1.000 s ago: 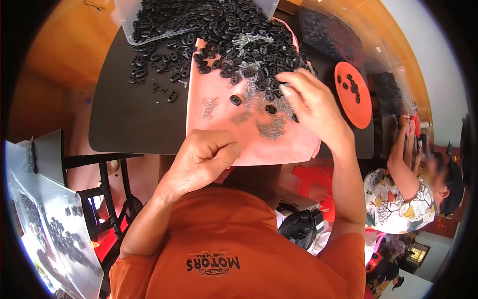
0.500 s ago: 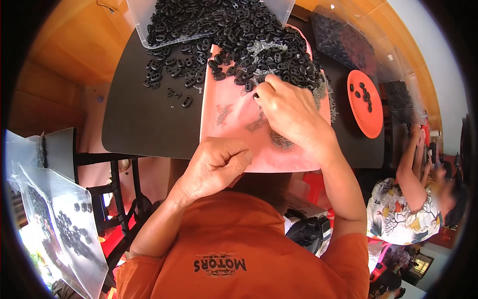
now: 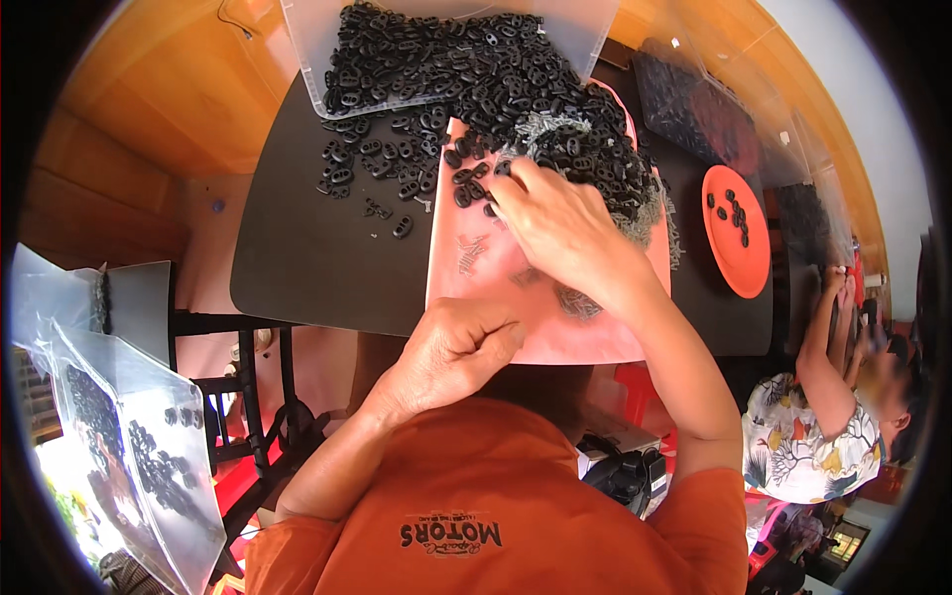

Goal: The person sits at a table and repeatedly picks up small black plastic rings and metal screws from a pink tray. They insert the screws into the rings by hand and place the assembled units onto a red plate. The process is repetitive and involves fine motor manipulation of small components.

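Note:
A pink tray (image 3: 496,268) lies on a black table (image 3: 307,248), with a heap of small black plastic pieces (image 3: 585,139) piled over its far end. My right hand (image 3: 560,223) rests on the tray with its fingertips at the near edge of that heap, touching a few loose pieces. Whether it pinches one is hidden. My left hand (image 3: 451,352) sits at the tray's near edge, curled into a fist; what it holds, if anything, is out of sight.
A clear plastic bin (image 3: 317,59) full of the same black pieces stands at the table's far side, with more scattered in front (image 3: 372,164). An orange plate (image 3: 739,233) with a few pieces lies to the right. Another person (image 3: 823,416) sits at right. Clear bags (image 3: 129,446) hang at left.
My right hand has slid forward along the tray into the edge of the heap. My left fist has stayed at the tray's near edge.

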The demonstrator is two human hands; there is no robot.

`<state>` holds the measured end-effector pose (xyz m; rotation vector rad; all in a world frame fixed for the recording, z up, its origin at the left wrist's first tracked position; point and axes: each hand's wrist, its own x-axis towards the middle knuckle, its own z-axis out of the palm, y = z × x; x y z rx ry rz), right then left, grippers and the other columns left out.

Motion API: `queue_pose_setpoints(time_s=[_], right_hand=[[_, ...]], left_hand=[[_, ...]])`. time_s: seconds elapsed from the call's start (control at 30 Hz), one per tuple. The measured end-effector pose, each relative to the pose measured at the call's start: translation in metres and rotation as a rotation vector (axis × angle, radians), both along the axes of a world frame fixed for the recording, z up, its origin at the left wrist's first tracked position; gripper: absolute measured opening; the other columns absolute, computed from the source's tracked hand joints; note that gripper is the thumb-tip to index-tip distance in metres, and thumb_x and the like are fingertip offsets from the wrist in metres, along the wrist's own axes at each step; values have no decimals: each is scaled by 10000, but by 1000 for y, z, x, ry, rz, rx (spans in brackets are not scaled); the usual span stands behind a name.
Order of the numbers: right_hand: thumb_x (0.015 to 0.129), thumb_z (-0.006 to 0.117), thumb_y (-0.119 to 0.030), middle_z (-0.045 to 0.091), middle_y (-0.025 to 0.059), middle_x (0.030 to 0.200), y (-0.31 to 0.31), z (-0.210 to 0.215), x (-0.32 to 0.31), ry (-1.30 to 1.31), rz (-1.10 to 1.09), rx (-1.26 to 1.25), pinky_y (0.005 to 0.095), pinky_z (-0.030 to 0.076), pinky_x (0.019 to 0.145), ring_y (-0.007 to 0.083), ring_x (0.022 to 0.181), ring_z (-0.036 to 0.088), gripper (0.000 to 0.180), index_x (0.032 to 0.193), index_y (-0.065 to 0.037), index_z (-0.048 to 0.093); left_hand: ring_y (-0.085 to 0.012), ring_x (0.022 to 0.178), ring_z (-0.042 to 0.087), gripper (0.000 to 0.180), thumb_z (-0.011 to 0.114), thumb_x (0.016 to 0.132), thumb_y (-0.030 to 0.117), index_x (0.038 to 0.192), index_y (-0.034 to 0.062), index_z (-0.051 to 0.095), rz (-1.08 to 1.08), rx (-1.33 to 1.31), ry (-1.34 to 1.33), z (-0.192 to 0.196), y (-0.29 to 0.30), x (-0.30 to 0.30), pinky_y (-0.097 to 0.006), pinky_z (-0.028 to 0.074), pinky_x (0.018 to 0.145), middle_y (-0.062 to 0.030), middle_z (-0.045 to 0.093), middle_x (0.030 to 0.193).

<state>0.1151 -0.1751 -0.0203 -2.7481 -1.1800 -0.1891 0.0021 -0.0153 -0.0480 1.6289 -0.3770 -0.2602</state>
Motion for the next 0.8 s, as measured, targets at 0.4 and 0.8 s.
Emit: queue_pose_setpoints(time_s=[0.4,0.8], right_hand=[[882,550,-121,542,139,984,33,4,35,-1,130,25,401,551,653,282,901,612,255,1066,56,532],[830,592,-89,523,109,925,-18,13,2,57,22,-4,425,515,587,299,776,635,153,965,-27,557]], left_hand=[[-106,550,410,204,540,892,56,705,-19,505,13,-39,-126,-2,0,3,-289,384,509,-43,439,590],[-344,568,471,128,539,823,17,710,-13,486,-25,-21,-180,-1,4,5,-391,406,538,-152,461,624]])
